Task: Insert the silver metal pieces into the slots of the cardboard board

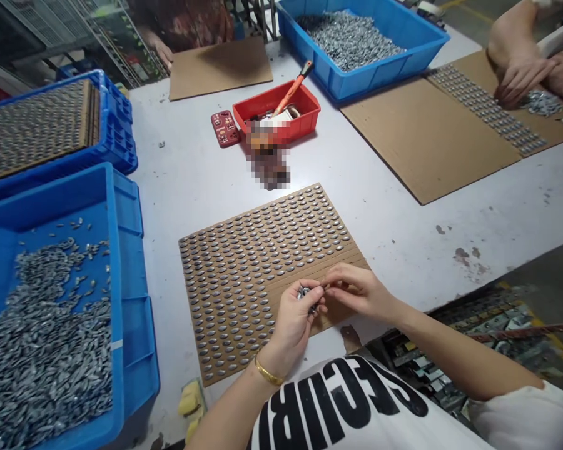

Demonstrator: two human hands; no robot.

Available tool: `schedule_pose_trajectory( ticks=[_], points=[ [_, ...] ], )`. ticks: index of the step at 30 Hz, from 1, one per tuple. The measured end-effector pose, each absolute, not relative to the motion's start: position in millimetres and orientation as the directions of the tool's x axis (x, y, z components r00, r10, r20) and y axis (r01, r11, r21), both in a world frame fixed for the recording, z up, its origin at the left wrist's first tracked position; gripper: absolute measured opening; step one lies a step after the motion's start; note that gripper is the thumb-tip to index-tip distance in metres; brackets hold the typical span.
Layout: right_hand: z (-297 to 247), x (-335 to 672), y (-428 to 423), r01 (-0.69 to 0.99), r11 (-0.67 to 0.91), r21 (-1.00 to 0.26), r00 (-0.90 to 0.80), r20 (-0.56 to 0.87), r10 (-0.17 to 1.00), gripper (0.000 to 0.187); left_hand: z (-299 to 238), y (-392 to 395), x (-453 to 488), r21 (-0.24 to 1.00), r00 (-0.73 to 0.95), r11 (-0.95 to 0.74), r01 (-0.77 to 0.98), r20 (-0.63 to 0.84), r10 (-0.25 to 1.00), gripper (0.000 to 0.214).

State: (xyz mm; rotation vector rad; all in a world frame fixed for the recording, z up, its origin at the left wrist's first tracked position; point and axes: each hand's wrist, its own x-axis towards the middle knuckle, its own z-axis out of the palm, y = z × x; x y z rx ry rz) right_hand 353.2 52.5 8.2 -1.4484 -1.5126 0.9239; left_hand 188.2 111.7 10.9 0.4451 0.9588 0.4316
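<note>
My left hand (291, 315) is closed around a small heap of shiny metal pieces (303, 292), held over the lower right of a cardboard sheet (335, 317). My right hand (359, 290) is beside it, thumb and fingers pinched together at the left fingertips; what they hold, if anything, is too small to make out. Rows of almond-shaped metal pieces (244, 245) cover the left and upper parts of the sheet. Bare brown cardboard shows around and beneath my hands.
Blue bins of loose metal pieces stand at left (131, 300) and back (370, 78). Another blue crate (117, 119) holds filled sheets. A red tray (304, 125) carries an orange-handled tool (291, 90). Co-workers' hands (520, 78) are at right over cardboard (403, 137).
</note>
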Motion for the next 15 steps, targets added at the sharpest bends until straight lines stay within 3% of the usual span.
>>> schedule_pose_trajectory(
  ticks=[3, 9, 12, 15],
  points=[
    [8, 351, 52, 0.386, 0.029, -0.922, 0.01, 0.036, 0.999, 0.011, 10, 111, 191, 0.552, 0.504, 0.825, -0.122, -0.682, 0.53, 0.024],
    [-3, 348, 45, 0.295, -0.192, -0.936, 0.229, -0.126, 0.965, 0.011, 8, 107, 198, 0.561, 0.48, 0.816, -0.143, -0.681, 0.552, 0.028],
    [-6, 343, 42, 0.27, -0.161, -0.949, 0.258, -0.09, 0.962, 0.012, 6, 105, 200, 0.548, 0.469, 0.824, -0.146, -0.695, 0.545, 0.028],
    [-4, 341, 40, 0.316, -0.066, -0.946, 0.18, -0.008, 0.984, 0.02, 4, 104, 201, 0.507, 0.474, 0.85, -0.143, -0.719, 0.508, 0.03]
  ],
)
